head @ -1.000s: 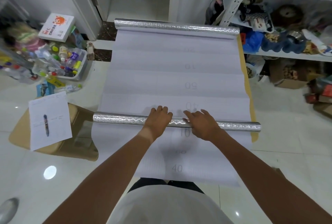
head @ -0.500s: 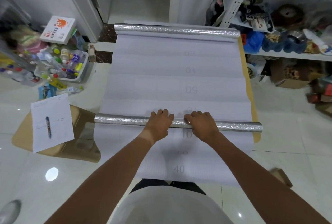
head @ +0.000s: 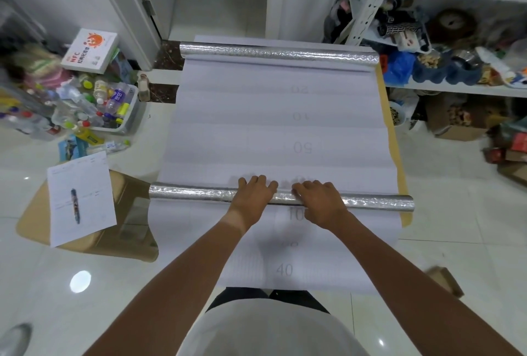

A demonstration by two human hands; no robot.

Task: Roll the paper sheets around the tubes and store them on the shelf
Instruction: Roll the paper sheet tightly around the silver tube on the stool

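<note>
A long white paper sheet (head: 256, 138) printed with faint numbers lies unrolled on a tan table (head: 399, 176). The near silver tube (head: 194, 193) lies across the sheet in front of me. My left hand (head: 253, 195) and my right hand (head: 316, 198) sit side by side on its middle, fingers curled over its far side. A second silver tube (head: 279, 53) lies at the far end of the sheet, with paper wound on it. The white metal shelf (head: 456, 89) stands to the right.
The shelf is crowded with toys, bags and boxes. At left, a cardboard box (head: 128, 213) carries a paper form and a pen (head: 74, 205). A bin of plastic bottles (head: 114, 110) stands behind it. A doorway opens beyond the table.
Both hands stay on the middle of the near tube. My head has shifted a little, so the whole scene sits slightly lower in view.
</note>
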